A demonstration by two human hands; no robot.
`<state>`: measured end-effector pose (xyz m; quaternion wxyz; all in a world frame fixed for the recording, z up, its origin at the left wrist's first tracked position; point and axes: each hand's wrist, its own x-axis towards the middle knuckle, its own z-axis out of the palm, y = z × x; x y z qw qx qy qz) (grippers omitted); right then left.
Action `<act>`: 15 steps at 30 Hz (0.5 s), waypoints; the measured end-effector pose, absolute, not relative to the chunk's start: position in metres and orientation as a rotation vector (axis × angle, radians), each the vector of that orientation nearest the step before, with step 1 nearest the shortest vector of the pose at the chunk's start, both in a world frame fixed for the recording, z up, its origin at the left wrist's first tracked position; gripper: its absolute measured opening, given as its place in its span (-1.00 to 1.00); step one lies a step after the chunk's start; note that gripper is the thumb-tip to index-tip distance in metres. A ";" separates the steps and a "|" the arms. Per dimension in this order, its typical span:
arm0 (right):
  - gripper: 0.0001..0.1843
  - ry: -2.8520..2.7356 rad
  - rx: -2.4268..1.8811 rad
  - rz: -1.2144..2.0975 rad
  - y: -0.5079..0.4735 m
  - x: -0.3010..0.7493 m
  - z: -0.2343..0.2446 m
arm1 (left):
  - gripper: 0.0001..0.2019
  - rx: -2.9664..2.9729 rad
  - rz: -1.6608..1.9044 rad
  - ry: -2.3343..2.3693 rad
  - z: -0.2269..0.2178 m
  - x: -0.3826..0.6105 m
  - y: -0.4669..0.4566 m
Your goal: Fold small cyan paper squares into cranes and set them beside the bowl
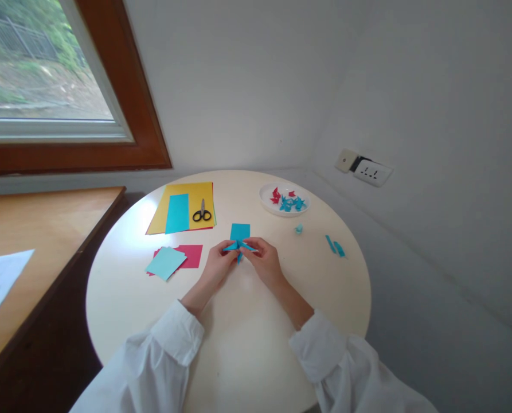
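Pinching blue folded paper (239, 246), scissors (202, 213) and plate (265, 200) beyond hands.

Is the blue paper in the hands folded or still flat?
Folded: the small blue paper piece shows pointed flaps, pinched between left hand and right hand.

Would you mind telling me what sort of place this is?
Probably a room corner used for paper craft: a round table by a window, with coloured paper sheets, scissors, and a plate of small folded figures.
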<state>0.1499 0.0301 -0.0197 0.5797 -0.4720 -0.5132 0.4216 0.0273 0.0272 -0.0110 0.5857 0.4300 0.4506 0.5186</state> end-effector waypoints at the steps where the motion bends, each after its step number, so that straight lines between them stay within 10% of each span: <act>1: -0.77 -1.200 -1.108 0.987 0.030 0.150 -0.019 | -0.79 0.992 1.213 1.055 -0.011 0.027 0.027; 15: -0.67 -0.867 -1.052 1.244 0.036 0.155 -0.023 | -0.78 0.877 1.101 0.866 -0.008 0.024 0.026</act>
